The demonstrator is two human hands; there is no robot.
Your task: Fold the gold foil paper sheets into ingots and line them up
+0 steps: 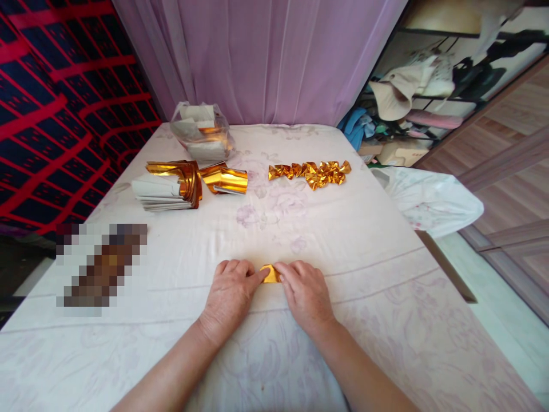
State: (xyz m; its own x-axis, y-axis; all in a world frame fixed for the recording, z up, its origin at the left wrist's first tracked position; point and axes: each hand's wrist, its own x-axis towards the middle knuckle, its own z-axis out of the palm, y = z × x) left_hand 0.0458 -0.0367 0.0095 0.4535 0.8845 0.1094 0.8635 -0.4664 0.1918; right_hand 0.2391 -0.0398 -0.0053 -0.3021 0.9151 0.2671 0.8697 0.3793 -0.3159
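Note:
A small folded piece of gold foil paper [270,274] lies on the tablecloth [274,229] between my two hands. My left hand [234,289] presses its thumb on the left end of the piece, the other fingers curled. At the right end, the fingers of my right hand [306,292] close on the edge. Both palms face down near the cloth. Farther back on the left are a fanned stack of gold and white foil paper sheets [158,194] and a few loose gold sheets [229,180]. Several crinkled gold foil pieces [326,173] lie in rows at the back right.
A clear plastic bag [203,134] with more paper sheets stands at the back left. A pixelated patch [103,266] covers something on the left. Beyond the table hangs a purple curtain [266,63]. On the right are shelves [429,97] and a white plastic bag [437,200].

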